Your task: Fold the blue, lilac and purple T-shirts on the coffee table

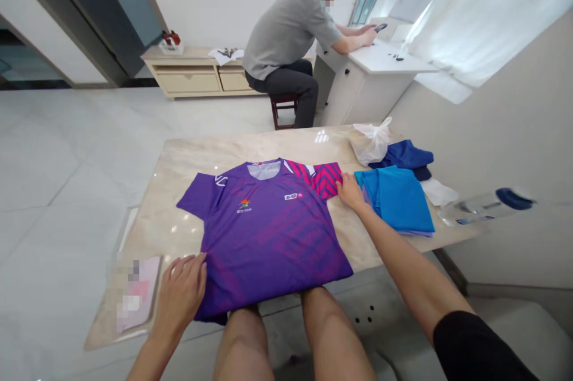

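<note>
A purple T-shirt (268, 237) lies spread face up on the marble-patterned table (179, 157), its collar towards the far side and its lower end over the near edge. One sleeve is plain purple; the other has pink and purple stripes. At the shirt's left side, my left hand (182, 285) is closed on the edge, with its fingertips partly hidden. My right hand (351, 191) pinches the hem of the striped sleeve (329, 180). Just right of that hand sits a folded stack of blue clothes (398, 196), with a lilac layer beneath.
Behind the stack are a white plastic bag (371, 141) and dark blue cloth (405, 155). A clear bottle (486, 206) with a blue cap lies at the right. A pinkish booklet (141, 294) rests at the near left corner. A person (290, 34) sits at a white desk (385, 58) beyond.
</note>
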A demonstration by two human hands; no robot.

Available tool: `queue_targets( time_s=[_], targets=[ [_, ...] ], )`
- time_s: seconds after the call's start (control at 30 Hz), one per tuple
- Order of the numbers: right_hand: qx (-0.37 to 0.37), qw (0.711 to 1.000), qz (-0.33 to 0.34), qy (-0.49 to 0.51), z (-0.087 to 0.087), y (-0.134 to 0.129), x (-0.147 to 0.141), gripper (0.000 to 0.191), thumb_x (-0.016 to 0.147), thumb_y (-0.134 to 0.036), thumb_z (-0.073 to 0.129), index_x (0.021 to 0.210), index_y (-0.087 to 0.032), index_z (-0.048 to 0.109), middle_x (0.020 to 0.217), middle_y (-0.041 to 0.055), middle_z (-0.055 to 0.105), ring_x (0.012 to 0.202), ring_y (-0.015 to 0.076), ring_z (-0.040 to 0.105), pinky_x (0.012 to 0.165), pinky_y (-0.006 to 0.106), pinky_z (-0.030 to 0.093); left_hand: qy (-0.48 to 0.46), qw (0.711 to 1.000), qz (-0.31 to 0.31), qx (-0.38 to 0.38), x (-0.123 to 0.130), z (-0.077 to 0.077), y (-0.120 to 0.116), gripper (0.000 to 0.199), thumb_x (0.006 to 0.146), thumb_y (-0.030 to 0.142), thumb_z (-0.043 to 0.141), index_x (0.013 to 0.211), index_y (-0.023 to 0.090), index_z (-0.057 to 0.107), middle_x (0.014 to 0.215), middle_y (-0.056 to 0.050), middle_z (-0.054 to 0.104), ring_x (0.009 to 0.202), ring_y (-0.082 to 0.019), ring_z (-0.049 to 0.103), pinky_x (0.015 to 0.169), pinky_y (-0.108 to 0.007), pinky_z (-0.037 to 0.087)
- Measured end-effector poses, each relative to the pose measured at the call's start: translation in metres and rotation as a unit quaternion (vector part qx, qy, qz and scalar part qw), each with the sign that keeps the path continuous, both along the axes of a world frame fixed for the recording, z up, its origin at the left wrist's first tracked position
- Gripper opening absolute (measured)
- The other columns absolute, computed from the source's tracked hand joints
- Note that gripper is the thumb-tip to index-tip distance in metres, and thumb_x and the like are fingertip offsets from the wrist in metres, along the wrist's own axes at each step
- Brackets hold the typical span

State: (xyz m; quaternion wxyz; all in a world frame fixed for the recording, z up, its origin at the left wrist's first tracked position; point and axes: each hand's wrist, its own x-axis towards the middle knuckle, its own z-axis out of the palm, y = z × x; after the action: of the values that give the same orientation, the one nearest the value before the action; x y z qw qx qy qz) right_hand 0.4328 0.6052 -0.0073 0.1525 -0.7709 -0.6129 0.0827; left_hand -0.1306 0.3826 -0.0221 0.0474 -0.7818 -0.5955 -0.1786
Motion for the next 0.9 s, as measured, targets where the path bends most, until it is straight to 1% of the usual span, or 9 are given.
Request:
queue_targets(
  time_s=[0.13, 0.23, 0.33, 0.4, 0.57, 0.67, 0.77, 0.83, 0.9],
  targets=[
    [-0.011, 0.997, -0.077, -0.017, -0.020, 0.034, 0.010, 0.062, 0.108, -0.039, 0.051, 0.160, -0.005, 0.052, 0.157, 0.0322, 0.056, 0.148, 0.0444, 0.047, 0.120, 0.060, 0.038, -0.044, 0.998, 0.036, 0.007, 0.003, 0.006, -0.006, 0.039, 0.111, 0.032, 0.047, 0.143, 0.019, 0.065, 0.140, -0.018, 0.075, 0.129, -0.036, 0.069, 0.120, -0.059, 0.048],
    [-0.014, 0.994, -0.104, 0.010, -0.018, 0.036, 0.007, 0.054, 0.104, -0.033, 0.055, 0.152, -0.009, 0.062, 0.138, 0.0245, 0.072, 0.139, 0.0403, 0.054, 0.120, 0.060, 0.037, -0.101, 0.992, 0.069, 0.005, 0.011, 0.001, -0.004, 0.043, 0.111, 0.032, 0.046, 0.150, 0.022, 0.058, 0.150, -0.018, 0.068, 0.139, -0.036, 0.063, 0.124, -0.060, 0.045],
    [-0.019, 0.993, -0.111, 0.021, -0.003, 0.025, 0.002, 0.042, 0.102, -0.026, 0.051, 0.132, -0.010, 0.075, 0.118, 0.0217, 0.079, 0.125, 0.0370, 0.064, 0.114, 0.057, 0.043, -0.133, 0.987, 0.094, 0.008, 0.014, -0.008, -0.007, 0.042, 0.111, 0.033, 0.045, 0.150, 0.022, 0.056, 0.147, -0.019, 0.067, 0.140, -0.037, 0.061, 0.123, -0.060, 0.047],
    [-0.008, 0.993, -0.112, 0.022, 0.013, 0.015, -0.003, 0.039, 0.102, -0.024, 0.048, 0.122, -0.008, 0.079, 0.120, 0.0240, 0.078, 0.121, 0.0355, 0.066, 0.111, 0.052, 0.047, -0.147, 0.983, 0.108, 0.014, 0.014, -0.010, -0.009, 0.040, 0.111, 0.033, 0.044, 0.147, 0.021, 0.057, 0.143, -0.020, 0.068, 0.138, -0.037, 0.062, 0.120, -0.059, 0.049],
    [0.019, 0.995, -0.099, 0.008, 0.057, -0.001, -0.029, 0.044, 0.109, -0.024, 0.039, 0.136, -0.005, 0.069, 0.129, 0.0269, 0.074, 0.120, 0.0333, 0.068, 0.108, 0.046, 0.049, -0.157, 0.981, 0.118, -0.002, 0.016, -0.005, -0.010, 0.032, 0.110, 0.031, 0.043, 0.136, 0.020, 0.060, 0.138, -0.018, 0.069, 0.132, -0.036, 0.064, 0.116, -0.056, 0.050],
    [0.007, 0.995, -0.089, -0.033, 0.079, -0.002, -0.062, 0.043, 0.114, -0.028, 0.036, 0.140, -0.007, 0.063, 0.123, 0.0256, 0.075, 0.115, 0.0340, 0.072, 0.104, 0.046, 0.052, -0.161, 0.980, 0.116, -0.016, 0.018, -0.002, -0.009, 0.032, 0.111, 0.030, 0.042, 0.134, 0.019, 0.061, 0.137, -0.019, 0.069, 0.131, -0.036, 0.063, 0.116, -0.055, 0.050],
    [0.010, 0.998, -0.032, -0.059, 0.088, -0.003, -0.120, 0.042, 0.116, -0.027, 0.032, 0.139, -0.010, 0.063, 0.122, 0.0234, 0.077, 0.114, 0.0336, 0.074, 0.104, 0.046, 0.053, -0.167, 0.979, 0.110, -0.028, 0.018, -0.002, -0.008, 0.031, 0.110, 0.029, 0.042, 0.134, 0.019, 0.061, 0.136, -0.018, 0.069, 0.129, -0.035, 0.064, 0.114, -0.054, 0.050],
    [0.000, 0.998, 0.046, -0.052, 0.082, -0.009, -0.171, 0.042, 0.116, -0.024, 0.032, 0.142, -0.012, 0.062, 0.126, 0.0220, 0.077, 0.116, 0.0327, 0.074, 0.104, 0.045, 0.054, -0.169, 0.980, 0.100, -0.033, 0.018, -0.002, -0.007, 0.031, 0.110, 0.028, 0.042, 0.133, 0.019, 0.061, 0.135, -0.018, 0.068, 0.128, -0.034, 0.064, 0.114, -0.053, 0.050],
    [-0.019, 0.984, 0.170, -0.040, 0.068, -0.020, -0.221, 0.043, 0.114, -0.023, 0.037, 0.148, -0.012, 0.061, 0.138, 0.0207, 0.074, 0.121, 0.0317, 0.073, 0.106, 0.043, 0.056, -0.170, 0.980, 0.094, -0.035, 0.018, -0.002, -0.007, 0.030, 0.110, 0.028, 0.043, 0.132, 0.020, 0.062, 0.135, -0.018, 0.068, 0.128, -0.034, 0.064, 0.113, -0.053, 0.050]
  ],
)
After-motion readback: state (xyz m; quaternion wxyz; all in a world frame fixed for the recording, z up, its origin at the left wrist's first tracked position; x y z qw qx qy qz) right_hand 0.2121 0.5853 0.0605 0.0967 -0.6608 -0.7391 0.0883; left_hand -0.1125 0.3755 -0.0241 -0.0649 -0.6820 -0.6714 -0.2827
